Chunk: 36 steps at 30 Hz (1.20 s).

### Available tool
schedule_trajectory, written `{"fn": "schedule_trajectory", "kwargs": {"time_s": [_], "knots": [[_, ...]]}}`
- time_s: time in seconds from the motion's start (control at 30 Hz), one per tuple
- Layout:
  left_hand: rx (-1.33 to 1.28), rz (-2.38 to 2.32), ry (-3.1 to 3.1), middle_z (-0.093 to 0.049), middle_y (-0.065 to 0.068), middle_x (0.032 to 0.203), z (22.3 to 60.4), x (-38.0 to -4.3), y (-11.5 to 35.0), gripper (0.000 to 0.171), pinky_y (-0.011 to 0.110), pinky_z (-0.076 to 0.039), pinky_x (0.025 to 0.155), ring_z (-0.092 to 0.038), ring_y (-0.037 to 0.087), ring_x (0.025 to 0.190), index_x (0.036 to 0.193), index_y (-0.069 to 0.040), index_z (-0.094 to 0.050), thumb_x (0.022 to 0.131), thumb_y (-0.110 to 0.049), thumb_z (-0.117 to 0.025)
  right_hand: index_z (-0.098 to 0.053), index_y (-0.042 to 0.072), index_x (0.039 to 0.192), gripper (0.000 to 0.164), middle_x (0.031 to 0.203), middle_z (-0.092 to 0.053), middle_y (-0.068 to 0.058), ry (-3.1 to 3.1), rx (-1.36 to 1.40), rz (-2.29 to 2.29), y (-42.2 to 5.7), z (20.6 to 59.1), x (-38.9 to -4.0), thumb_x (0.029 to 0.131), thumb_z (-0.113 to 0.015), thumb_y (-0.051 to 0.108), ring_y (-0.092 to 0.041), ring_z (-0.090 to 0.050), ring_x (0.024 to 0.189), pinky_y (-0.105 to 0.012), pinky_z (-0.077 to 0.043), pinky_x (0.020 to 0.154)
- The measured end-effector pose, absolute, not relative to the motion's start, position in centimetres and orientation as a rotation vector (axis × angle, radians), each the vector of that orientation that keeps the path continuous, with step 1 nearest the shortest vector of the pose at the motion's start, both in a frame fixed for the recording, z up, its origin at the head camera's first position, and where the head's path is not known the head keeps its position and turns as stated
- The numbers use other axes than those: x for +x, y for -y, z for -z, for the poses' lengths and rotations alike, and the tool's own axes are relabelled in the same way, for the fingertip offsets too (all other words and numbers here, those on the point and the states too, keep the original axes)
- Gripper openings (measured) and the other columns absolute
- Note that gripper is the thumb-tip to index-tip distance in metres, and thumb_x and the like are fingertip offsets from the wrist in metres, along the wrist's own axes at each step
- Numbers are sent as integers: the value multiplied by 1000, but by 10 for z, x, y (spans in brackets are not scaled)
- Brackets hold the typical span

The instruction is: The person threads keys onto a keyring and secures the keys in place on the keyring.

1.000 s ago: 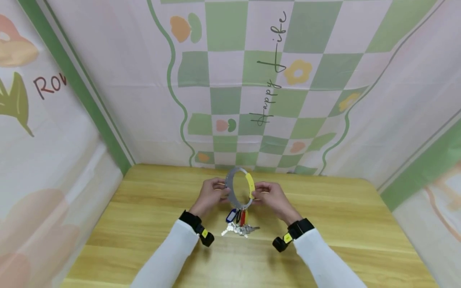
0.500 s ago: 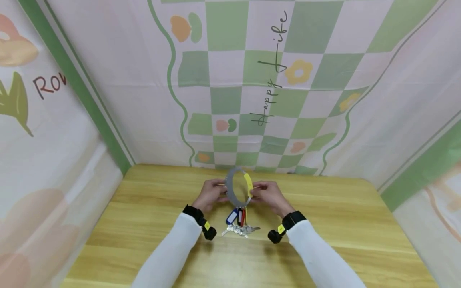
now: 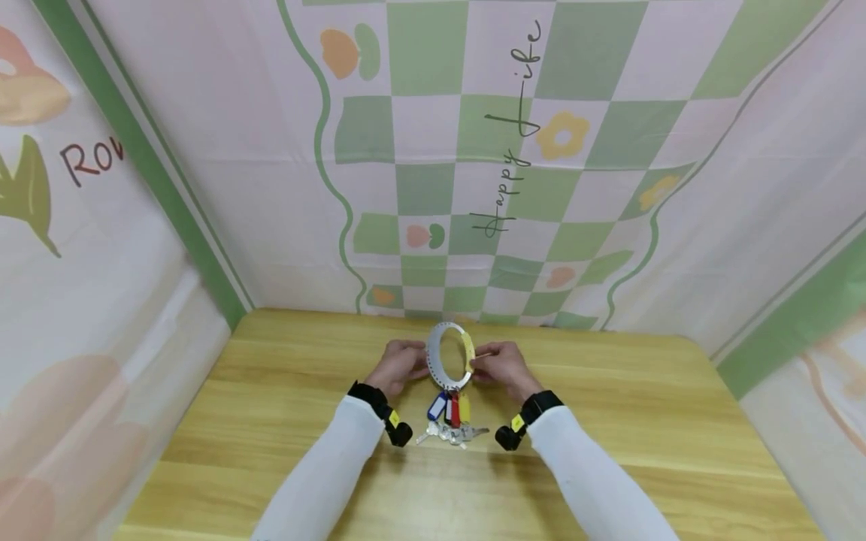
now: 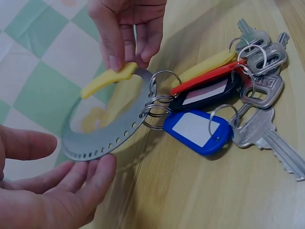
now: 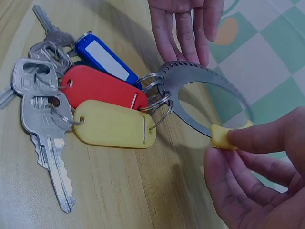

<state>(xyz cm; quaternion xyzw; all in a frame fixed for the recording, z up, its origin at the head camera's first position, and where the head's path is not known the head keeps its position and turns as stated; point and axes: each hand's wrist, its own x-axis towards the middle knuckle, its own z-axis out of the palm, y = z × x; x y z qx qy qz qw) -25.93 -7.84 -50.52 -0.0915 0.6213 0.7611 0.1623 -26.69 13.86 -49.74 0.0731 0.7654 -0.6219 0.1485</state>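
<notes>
A grey metal key ring [image 3: 434, 358] with a row of small holes stands tilted between both hands. My right hand [image 3: 504, 366] pinches its yellow grip [image 5: 220, 136] between thumb and fingers. On the opposite side, the fingertips of my left hand [image 3: 398, 364] touch the ring's holed edge from beneath, the thumb held apart from it. Small split rings link it to a blue tag [image 4: 200, 131], a black tag [image 4: 228, 91], a red tag [image 5: 97, 87] and a yellow tag [image 5: 112, 125]. Several silver keys [image 3: 446, 432] hang from the tags, close over the wooden table.
The wooden table [image 3: 271, 451] ends at a hanging cloth [image 3: 426, 128] with green checks behind the hands. More printed cloth [image 3: 135, 361] closes off the left, with another cloth wall [image 3: 805, 300] on the right. Each wrist wears a black strap with a camera.
The ring has turned and sunk slightly, its band now looking paler. The left thumb has come off it. Both wrists have moved inward, and the yellow tag now shows its flat face.
</notes>
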Motion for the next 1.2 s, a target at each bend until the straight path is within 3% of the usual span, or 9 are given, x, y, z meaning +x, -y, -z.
{"fn": "schedule_trajectory", "kwargs": {"time_s": [0.2,0.27,0.5,0.73,1.2], "knots": [[-233,-2085,-1853,-67,20,104,507,-260,74,27,41,-52,96,-63,22,90,116,17,-63,94,3,-56,-61,-18,119,32,99,-68,-28,-2251,272,1694,-136,498,-269,88,-66,-10,-19,-69,68,-33,-60,71],[-215,-2059,-1881,-68,20,104,506,-258,74,25,41,-51,96,-63,22,90,113,16,-65,94,3,-56,-61,-17,118,31,99,-68,-28,-2271,288,1660,-135,499,-269,89,-66,-9,-20,-70,69,-33,-60,71],[-207,-2057,-1857,-63,28,125,506,-256,72,32,40,-50,101,-65,35,113,126,16,-59,98,1,-53,-62,-15,117,28,101,-69,-27,-2310,322,1588,-136,504,-270,90,-66,-8,-22,-71,75,-33,-60,72],[-241,-2037,-1879,-59,29,127,508,-255,69,41,41,-51,99,-63,37,112,135,18,-49,97,4,-51,-63,-14,114,27,100,-68,-27,-2339,292,1567,-136,509,-270,88,-67,-9,-24,-72,75,-32,-60,70],[-317,-1978,-1937,-60,24,124,502,-252,67,47,42,-53,94,-63,32,106,140,11,-48,95,0,-55,-60,-16,121,32,107,-68,-28,-2420,163,1525,-136,509,-259,89,-65,-9,-29,-73,86,-35,-60,76]]}}
